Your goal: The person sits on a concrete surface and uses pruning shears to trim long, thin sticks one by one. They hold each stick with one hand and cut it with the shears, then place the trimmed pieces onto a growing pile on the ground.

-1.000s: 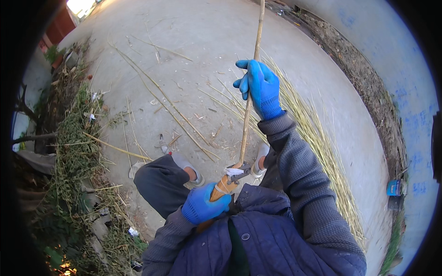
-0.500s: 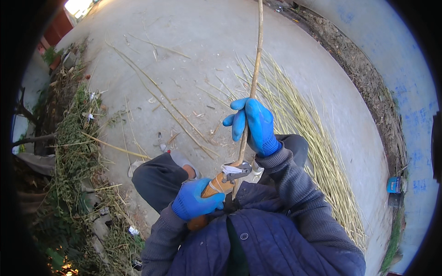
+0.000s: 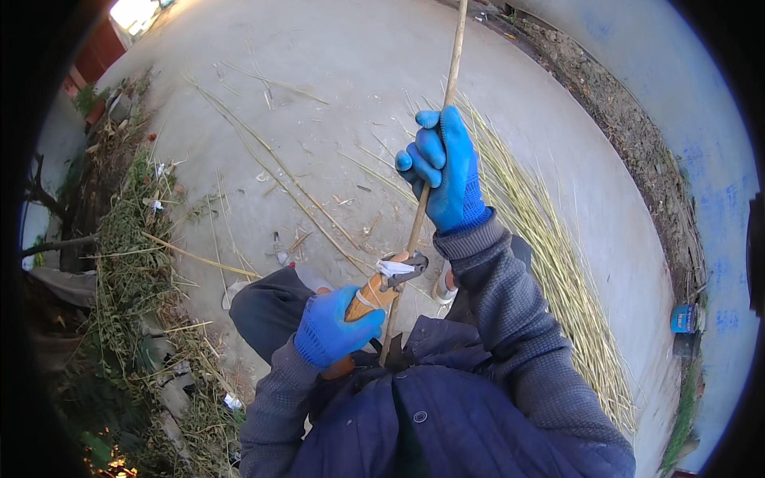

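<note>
My left hand (image 3: 339, 325), in a blue glove, is closed round the wooden handle of a tool (image 3: 373, 298) with a dark metal head (image 3: 408, 271) and white wrapping near it. A long, thin brown stick (image 3: 456, 56) passes against the metal head, its lower end close to my dark jacket. Higher up, my right hand (image 3: 446, 171), gloved in blue too, is wrapped round the stick, fingers curled. The stick slants up and slightly right, out of view at the top. How the metal head bears on the stick is too small to tell.
A big bundle of pale peeled-looking stalks (image 3: 558, 279) lies on the concrete floor to the right. Several loose stalks (image 3: 279, 171) and scraps lie ahead. Dry leafy brush (image 3: 131, 279) heaps on the left. A blue container (image 3: 682, 319) stands by the right wall.
My right hand has moved up and away from the tool, its fingers curled more tightly round the stick. The stick leans slightly more to the right. My left hand and tool have risen slightly.
</note>
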A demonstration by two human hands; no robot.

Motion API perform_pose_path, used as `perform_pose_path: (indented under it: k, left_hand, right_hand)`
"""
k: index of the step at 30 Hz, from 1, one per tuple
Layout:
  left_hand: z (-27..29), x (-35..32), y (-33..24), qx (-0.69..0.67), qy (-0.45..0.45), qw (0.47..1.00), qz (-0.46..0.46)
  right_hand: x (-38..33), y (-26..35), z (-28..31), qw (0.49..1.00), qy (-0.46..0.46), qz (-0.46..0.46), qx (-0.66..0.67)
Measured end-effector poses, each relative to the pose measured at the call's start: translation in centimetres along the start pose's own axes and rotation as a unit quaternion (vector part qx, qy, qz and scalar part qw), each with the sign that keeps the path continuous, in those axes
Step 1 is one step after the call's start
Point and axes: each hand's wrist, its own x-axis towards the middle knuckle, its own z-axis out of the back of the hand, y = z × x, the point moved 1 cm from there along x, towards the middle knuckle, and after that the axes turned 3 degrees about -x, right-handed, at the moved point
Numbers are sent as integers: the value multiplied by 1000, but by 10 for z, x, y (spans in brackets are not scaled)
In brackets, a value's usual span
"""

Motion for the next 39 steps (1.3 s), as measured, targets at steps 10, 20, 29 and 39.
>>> perform_pose_path:
  k: [10, 20, 29, 39]
  left_hand:
    - [-2, 79, -31, -130, -2, 991, -26]
    - [-35, 101, -8, -355, 22, 929, 101]
    - [128, 199, 3, -408, -241, 881, -4]
    - [3, 167, 14, -417, -134, 899, 27]
  right_hand:
    - [-118, -28, 37, 878, 21, 7, -479]
    - [-110, -42, 69, 793, -11, 108, -600]
    - [-282, 57, 113, 720, 162, -12, -675]
    - [-175, 46, 112, 818, 80, -256, -508]
